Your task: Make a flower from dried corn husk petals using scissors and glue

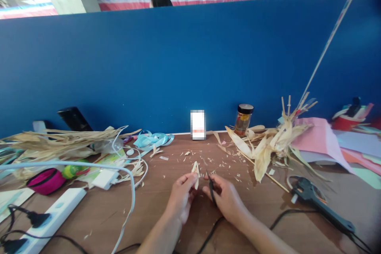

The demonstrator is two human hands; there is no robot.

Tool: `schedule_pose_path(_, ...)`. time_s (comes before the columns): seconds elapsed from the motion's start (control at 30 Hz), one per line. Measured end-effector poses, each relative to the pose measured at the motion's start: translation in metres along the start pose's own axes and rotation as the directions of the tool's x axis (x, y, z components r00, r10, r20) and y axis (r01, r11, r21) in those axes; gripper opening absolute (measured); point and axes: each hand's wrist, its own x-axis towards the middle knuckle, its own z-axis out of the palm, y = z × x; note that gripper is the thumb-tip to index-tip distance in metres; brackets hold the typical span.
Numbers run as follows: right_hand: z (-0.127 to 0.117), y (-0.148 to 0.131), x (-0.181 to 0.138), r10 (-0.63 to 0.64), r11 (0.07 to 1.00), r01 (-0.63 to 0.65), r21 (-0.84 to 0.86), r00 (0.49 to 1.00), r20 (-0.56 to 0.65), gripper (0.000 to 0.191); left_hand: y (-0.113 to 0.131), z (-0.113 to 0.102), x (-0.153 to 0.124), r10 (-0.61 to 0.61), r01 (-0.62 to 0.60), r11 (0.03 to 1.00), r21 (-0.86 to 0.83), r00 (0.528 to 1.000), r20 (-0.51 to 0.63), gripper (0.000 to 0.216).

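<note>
Over the desk (154,204), a pale husk strip (195,168) is pinched in the fingers of the left hand (182,193), its long axis pointed forward, its far end exposed beyond the thumb. Black scissors (211,189), aimed forward and slightly left, are gripped by the right hand (228,197).

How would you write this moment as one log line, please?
left hand: holding pale husk piece | right hand: holding scissors | scraps: scattered on table | glue gun: lying at right
</note>
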Motion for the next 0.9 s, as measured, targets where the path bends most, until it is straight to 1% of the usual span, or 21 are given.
schedule_pose_path(0.07, -0.006, 0.003, 0.006, 0.041, 0.986, -0.036, 0.161, 0.999, -0.026, 0.032, 0.002, -0.001, -0.001, 0.014, -0.027, 0.986, 0.166, 0.997, 0.077, 0.019)
schedule_pose_path(0.13, -0.012, 0.005, 0.010, 0.073, 0.955, -0.065, 0.288, 0.997, -0.016, 0.038, 0.003, -0.001, -0.003, 0.026, -0.072, 0.939, 0.337, 0.990, 0.141, 0.021)
schedule_pose_path(0.23, -0.018, 0.003, 0.012, 0.091, 0.919, -0.101, 0.381, 0.995, 0.046, 0.041, 0.002, -0.001, -0.004, 0.035, -0.128, 0.851, 0.508, 0.981, 0.189, 0.021)
schedule_pose_path(0.33, -0.020, 0.000, 0.010, 0.064, 0.931, -0.094, 0.354, 0.993, 0.094, 0.039, -0.001, -0.002, -0.004, 0.023, -0.154, 0.798, 0.583, 0.974, 0.227, 0.022)
schedule_pose_path(0.47, -0.020, -0.002, 0.007, 0.013, 0.972, -0.042, 0.231, 0.992, 0.128, 0.029, -0.003, -0.004, -0.003, -0.002, -0.189, 0.738, 0.648, 0.959, 0.282, 0.023)
schedule_pose_path(0.6, -0.020, -0.004, 0.003, -0.017, 0.993, -0.008, 0.118, 0.978, 0.209, 0.026, -0.002, -0.007, -0.003, 0.003, -0.235, 0.636, 0.735, 0.953, 0.302, 0.016)
schedule_pose_path(0.67, -0.020, -0.005, 0.002, -0.054, 0.996, 0.034, 0.083, 0.967, 0.251, 0.022, -0.002, -0.009, -0.003, 0.020, -0.255, 0.608, 0.752, 0.952, 0.306, 0.012)
schedule_pose_path(0.73, -0.020, -0.006, 0.001, -0.074, 0.995, 0.052, 0.087, 0.957, 0.281, 0.018, -0.002, -0.009, -0.003, 0.029, -0.256, 0.606, 0.753, 0.953, 0.301, 0.010)
schedule_pose_path(0.8, -0.018, -0.007, 0.002, -0.052, 0.990, 0.016, 0.137, 0.963, 0.265, 0.019, -0.002, -0.008, -0.003, 0.030, -0.234, 0.631, 0.740, 0.960, 0.278, 0.010)
schedule_pose_path(0.83, -0.017, -0.007, 0.002, -0.028, 0.983, -0.014, 0.182, 0.973, 0.228, 0.020, -0.001, -0.006, -0.004, 0.033, -0.220, 0.662, 0.717, 0.964, 0.265, 0.009)
schedule_pose_path(0.9, -0.014, -0.006, 0.003, 0.039, 0.947, -0.076, 0.313, 0.992, 0.122, 0.023, -0.001, -0.001, -0.005, 0.054, -0.201, 0.769, 0.606, 0.966, 0.252, 0.011)
